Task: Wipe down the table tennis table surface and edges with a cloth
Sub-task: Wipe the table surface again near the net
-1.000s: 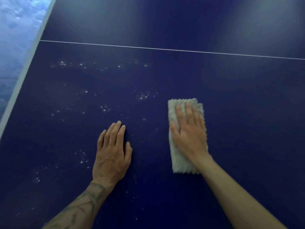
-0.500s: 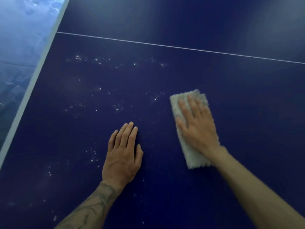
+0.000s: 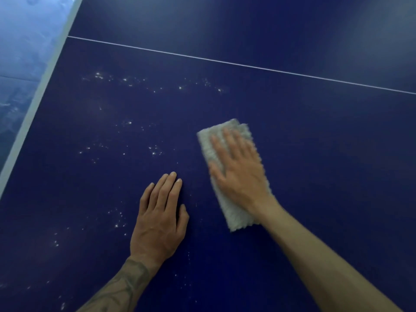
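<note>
Your right hand (image 3: 238, 174) lies flat on the folded pale cloth (image 3: 234, 216), fingers straight and slightly spread. It presses the cloth onto the dark blue counter (image 3: 315, 154), pinching nothing. The cloth sits a little right of centre, its long side running near to far and leaning left at the far end. Its near end shows just beside your wrist. Your left hand (image 3: 159, 219) rests palm-down on the bare counter just left of the cloth, not touching it, with the fingers straight and close together. It looks like a brace.

You appear to be wiping the surface, and the blur on the right hand suggests you are mid-stroke. White specks (image 3: 155, 152) are scattered to the left of the cloth and beyond it, short of the thin white line (image 3: 225, 61). More lie near your left hand, towards the pale left edge (image 3: 38, 104). None show to the right of the cloth.

The next move probably calls for carrying the cloth left and farther out across those specks with even pressure. You would need to lift the left hand clear so it does not shield the patch beneath it. The left edge looks like it has yet to be wiped.
</note>
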Available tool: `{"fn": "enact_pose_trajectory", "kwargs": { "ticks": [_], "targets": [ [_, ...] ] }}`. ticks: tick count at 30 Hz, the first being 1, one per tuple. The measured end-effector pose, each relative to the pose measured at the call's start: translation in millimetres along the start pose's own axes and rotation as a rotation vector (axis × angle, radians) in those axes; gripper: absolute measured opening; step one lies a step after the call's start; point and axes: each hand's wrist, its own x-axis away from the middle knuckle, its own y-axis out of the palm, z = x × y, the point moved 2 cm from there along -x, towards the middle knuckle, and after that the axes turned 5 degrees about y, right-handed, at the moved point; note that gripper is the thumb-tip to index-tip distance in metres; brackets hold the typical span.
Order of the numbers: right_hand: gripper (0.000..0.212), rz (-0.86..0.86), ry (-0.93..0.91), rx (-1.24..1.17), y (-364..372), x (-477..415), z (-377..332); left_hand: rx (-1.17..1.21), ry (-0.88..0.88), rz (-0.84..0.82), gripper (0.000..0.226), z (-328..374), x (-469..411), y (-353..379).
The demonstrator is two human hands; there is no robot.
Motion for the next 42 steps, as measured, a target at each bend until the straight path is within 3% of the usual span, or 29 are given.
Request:
{"fn": "enact_pose_trajectory", "kwargs": {
  "ticks": [4, 7, 9, 12, 14, 16, 20, 22, 25, 28, 31, 35, 38, 42],
  "targets": [
    [0.068, 0.025, 0.384, -0.083, -24, -58, 55, -0.003, -0.004, -0.012, 0.057, 0, 1, 2],
    [0.069, 0.043, 0.492, -0.105, -27, -102, 43, -0.015, -0.002, -0.024, 0.057, 0, 1, 2],
    [0.068, 0.014, 0.395, -0.097, -23, -113, 13, -0.021, 0.000, -0.025, 0.057, 1, 0, 2],
    [0.067, -0.040, 0.049, -0.043, -13, -89, -31, -0.028, 0.002, -0.025, 0.058, 1, -1, 1],
    [0.067, -0.044, -0.066, -0.028, -10, -68, -29, -0.026, -0.002, -0.028, 0.058, 0, 0, 1],
    [0.067, -0.032, -0.020, -0.017, -12, -67, -6, -0.020, -0.007, -0.030, 0.058, 0, 0, 1],
    [0.068, 0.002, 0.348, -0.086, -27, -111, 31, -0.016, -0.003, -0.030, 0.058, 0, 1, 3],
    [0.068, 0.029, 0.421, -0.106, -29, -138, 22, -0.017, -0.005, -0.027, 0.058, -1, 1, 3],
    [0.067, -0.001, 0.296, -0.107, -22, -158, -16, -0.028, -0.004, -0.028, 0.058, 0, 1, 3],
    [0.067, -0.063, -0.033, -0.026, -14, -134, -51, -0.035, -0.002, -0.037, 0.058, 1, 0, 2],
    [0.066, -0.084, -0.212, 0.042, -9, -104, -34, -0.027, -0.001, -0.038, 0.058, 1, 0, 1],
    [0.066, -0.059, 0.059, -0.007, -22, -121, 10, -0.020, -0.006, -0.037, 0.058, 0, 0, 1],
    [0.068, -0.033, 0.229, -0.056, -24, -136, 2, -0.013, -0.002, -0.030, 0.058, 1, 1, 1],
    [0.068, -0.034, 0.079, -0.031, -12, -110, -43, -0.010, 0.006, -0.022, 0.057, 2, 0, 0]
  ]
}}
